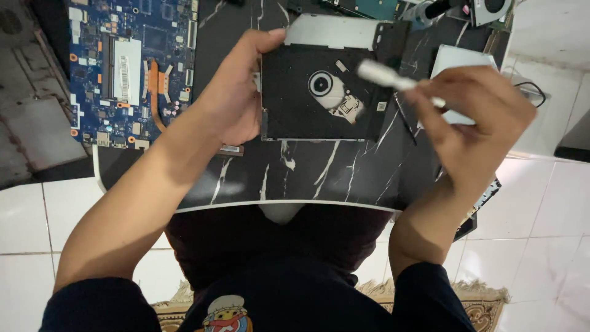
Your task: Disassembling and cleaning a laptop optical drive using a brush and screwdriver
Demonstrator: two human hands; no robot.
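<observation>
My left hand (pixel 236 92) grips the left edge of a black optical disc drive (pixel 319 92), thumb on its top corner, holding it over a black marble-patterned tabletop (pixel 319 175). The drive's open tray shows a round spindle hub and lens assembly, with a silver metal casing behind it. My right hand (pixel 476 120) is closed around a white-handled brush (pixel 387 75); its blurred end hangs over the drive's right side, near the lens.
A blue laptop motherboard (pixel 132 67) with copper heat pipe lies at the left of the table. A silver flat part (pixel 461 61) and a cooling fan (pixel 491 9) sit at the back right. White floor tiles surround the table; a fringed rug lies below me.
</observation>
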